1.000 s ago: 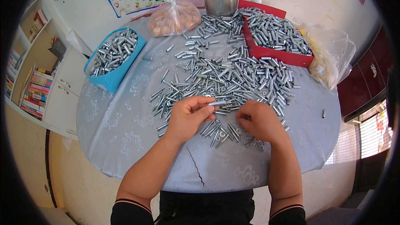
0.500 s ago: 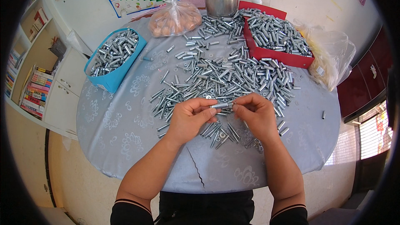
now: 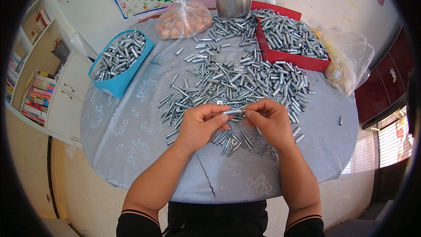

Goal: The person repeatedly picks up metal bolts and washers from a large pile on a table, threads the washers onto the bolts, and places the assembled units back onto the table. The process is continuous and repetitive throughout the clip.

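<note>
A shiny metal sleeve anchor bolt (image 3: 232, 112) lies level between my two hands, above the near part of a pile of metal hardware. My left hand (image 3: 197, 125) pinches its left part between thumb and fingers. At the bolt's right end, the thumb and fingers of my right hand (image 3: 272, 125) are closed on it; they hide the tip, and any small part there cannot be made out. Below and beyond my hands spreads the pile of loose bolts and sleeves (image 3: 254, 81), with washers (image 3: 220, 102) among them. More bolts and washers lie just under my fingers.
A blue container (image 3: 119, 87) full of metal parts stands at left, a red box (image 3: 298, 65) heaped with them at back right. Behind are a bag of round brownish things (image 3: 184, 23) and a steel pot (image 3: 234, 0). A plastic bag (image 3: 348, 57) lies right on the grey tablecloth (image 3: 127, 123).
Almost nothing differs. My right hand's fingers have shifted slightly at the bolt's right end, and the bolt has moved a touch; both hands keep their hold.
</note>
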Demonstrator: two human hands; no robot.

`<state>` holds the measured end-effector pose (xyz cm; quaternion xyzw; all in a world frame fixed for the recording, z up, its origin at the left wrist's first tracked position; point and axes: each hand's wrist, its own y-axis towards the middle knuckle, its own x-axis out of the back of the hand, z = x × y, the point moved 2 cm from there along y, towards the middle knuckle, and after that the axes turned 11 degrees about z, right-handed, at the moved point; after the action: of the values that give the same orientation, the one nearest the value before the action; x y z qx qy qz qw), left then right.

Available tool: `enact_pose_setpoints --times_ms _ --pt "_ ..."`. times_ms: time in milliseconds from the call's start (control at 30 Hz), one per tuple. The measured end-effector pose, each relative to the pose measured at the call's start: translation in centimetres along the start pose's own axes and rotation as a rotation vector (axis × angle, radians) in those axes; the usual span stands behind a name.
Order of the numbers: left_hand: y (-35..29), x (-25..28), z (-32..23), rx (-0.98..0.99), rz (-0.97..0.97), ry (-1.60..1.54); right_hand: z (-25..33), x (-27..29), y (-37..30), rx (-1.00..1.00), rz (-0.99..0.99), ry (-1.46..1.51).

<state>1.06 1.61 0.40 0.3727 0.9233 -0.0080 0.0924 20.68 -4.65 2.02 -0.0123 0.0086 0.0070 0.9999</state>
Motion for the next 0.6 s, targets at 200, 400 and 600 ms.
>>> enact_pose_setpoints --times_ms 200,400,600 --pt "-0.01 -0.07 -0.16 0.014 0.023 -0.032 0.02 -0.16 0.05 0.013 0.032 0.008" --pt "-0.17 -0.21 -0.37 -0.015 0.001 0.078 0.0 -0.16 0.0 0.038 0.073 0.004" --pt "-0.16 0.31 -0.82 -0.013 -0.071 0.116 0.38 -0.31 0.0 0.022 0.034 0.138"
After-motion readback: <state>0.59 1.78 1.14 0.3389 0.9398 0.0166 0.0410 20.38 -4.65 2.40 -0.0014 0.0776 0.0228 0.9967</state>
